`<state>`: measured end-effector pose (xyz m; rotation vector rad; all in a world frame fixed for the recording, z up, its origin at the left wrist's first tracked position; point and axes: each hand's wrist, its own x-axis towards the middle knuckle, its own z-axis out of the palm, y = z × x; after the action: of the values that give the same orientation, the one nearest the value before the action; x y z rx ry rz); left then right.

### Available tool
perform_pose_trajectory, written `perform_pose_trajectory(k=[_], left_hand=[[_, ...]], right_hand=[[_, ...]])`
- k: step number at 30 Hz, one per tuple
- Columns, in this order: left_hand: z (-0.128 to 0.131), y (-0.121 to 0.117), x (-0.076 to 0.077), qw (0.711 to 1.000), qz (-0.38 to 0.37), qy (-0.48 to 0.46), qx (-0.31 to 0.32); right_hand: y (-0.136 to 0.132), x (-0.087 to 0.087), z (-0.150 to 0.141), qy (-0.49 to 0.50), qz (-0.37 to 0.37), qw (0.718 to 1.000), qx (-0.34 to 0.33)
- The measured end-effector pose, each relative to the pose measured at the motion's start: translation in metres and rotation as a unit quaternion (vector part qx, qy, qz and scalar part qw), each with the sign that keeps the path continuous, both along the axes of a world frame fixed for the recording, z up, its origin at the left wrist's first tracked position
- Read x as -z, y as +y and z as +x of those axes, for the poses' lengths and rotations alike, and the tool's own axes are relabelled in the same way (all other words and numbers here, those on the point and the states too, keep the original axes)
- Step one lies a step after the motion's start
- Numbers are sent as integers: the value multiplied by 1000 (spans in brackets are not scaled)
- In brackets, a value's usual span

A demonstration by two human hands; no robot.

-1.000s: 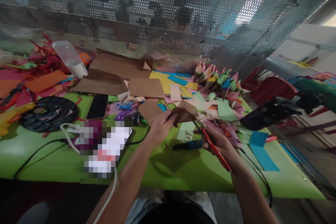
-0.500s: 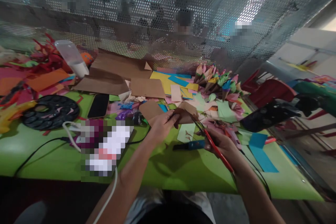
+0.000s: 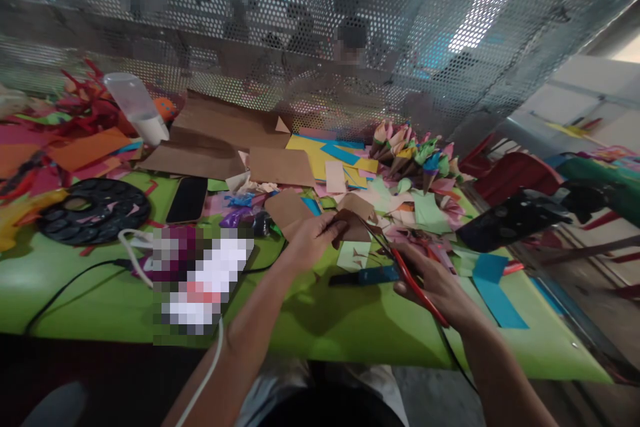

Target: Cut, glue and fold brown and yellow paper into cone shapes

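Since the earlier frame, the right hand (image 3: 434,281) has shifted a little to the right along with the scissors (image 3: 406,275), while the left hand (image 3: 314,238) stays almost where it was. A black cord (image 3: 457,360) that ran to the right of the right forearm now shows on its left side, below the wrist.

The left grip is clamped on a small piece of brown paper (image 3: 354,228), thumb and fingers pinching its left edge, above the green counter (image 3: 345,340). The right grip is closed around the red handles of the scissors. The scissors' long axis slants up and to the left, from the right palm to the right-hand side of the brown paper, where the blades meet it. How wide the blades stand apart I cannot tell. So the paper lies up and left of the right grip, with the left hand nearer to it, directly against its edge.

Below the paper lie a pale green sheet (image 3: 354,256) and a blue-handled tool (image 3: 376,275), its dark end pointing left.
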<state>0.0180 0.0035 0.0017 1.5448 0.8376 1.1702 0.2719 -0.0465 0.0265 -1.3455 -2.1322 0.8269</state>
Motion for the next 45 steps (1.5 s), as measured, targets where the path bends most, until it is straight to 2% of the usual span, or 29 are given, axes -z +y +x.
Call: perform_pose_trajectory(k=[6, 10, 26, 34, 39, 42, 45], left_hand=[[-1, 0, -1, 1000, -20, -3, 12], [-1, 0, 0, 999, -34, -5, 16], [-3, -4, -6, 999, -20, 28, 33], [-2, -4, -9, 999, -22, 9, 46], [-3, -4, -5, 996, -90, -27, 2], [-3, 0, 0, 983, -145, -97, -49], [-3, 3, 1, 966, -185, -156, -87]], right_hand=[[1, 13, 1, 6, 2, 999, 39], [3, 19, 3, 21, -6, 999, 33], [4, 18, 12, -22, -22, 997, 64], [9, 22, 16, -43, 3, 998, 52], [25, 17, 12, -74, 59, 993, 65], [46, 14, 0, -153, 110, 978, 89], [71, 14, -20, -218, 133, 965, 58]])
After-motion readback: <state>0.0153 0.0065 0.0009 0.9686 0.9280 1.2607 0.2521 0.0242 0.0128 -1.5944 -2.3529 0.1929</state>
